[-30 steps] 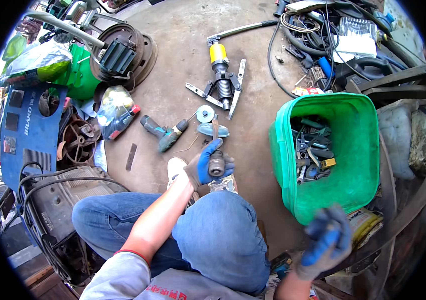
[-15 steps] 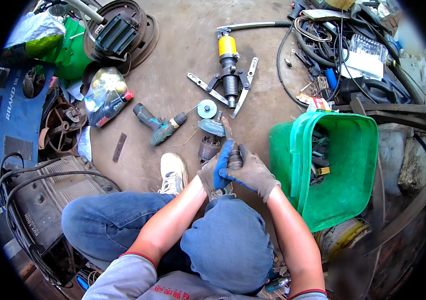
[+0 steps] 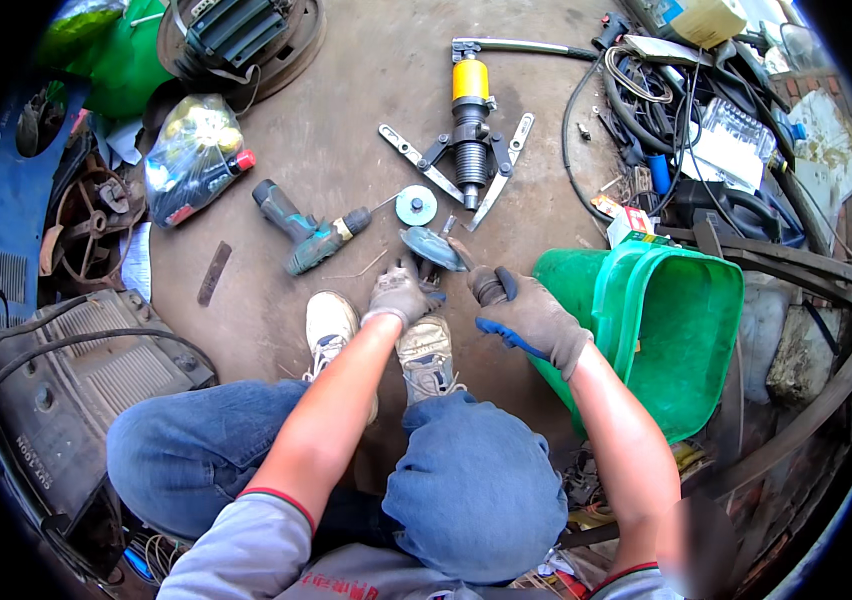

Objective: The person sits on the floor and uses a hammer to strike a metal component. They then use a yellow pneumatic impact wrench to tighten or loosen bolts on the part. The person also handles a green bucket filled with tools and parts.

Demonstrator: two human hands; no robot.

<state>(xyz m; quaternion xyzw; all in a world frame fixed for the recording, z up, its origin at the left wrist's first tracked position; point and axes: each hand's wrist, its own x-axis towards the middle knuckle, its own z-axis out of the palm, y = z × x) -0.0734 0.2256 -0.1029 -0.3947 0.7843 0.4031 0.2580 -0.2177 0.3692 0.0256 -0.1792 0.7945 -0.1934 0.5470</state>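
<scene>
Already clasping a dark cylinder (image 3: 488,287) in the right hand (image 3: 536,322); cannot tell the hold of the left hand (image 3: 402,293); leaving untouched the drill (image 3: 318,243) farther left.

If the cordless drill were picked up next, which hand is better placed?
Probably the left hand: it is nearer the cordless drill, while the right hand is farther off and holds a dark metal part. Whether the left hand grips anything is hard to tell.

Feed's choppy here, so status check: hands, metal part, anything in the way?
Right hand closed on dark cylindrical metal part. Left hand near right shoe, grip hidden. Teal tool close ahead, possible snag.
</scene>
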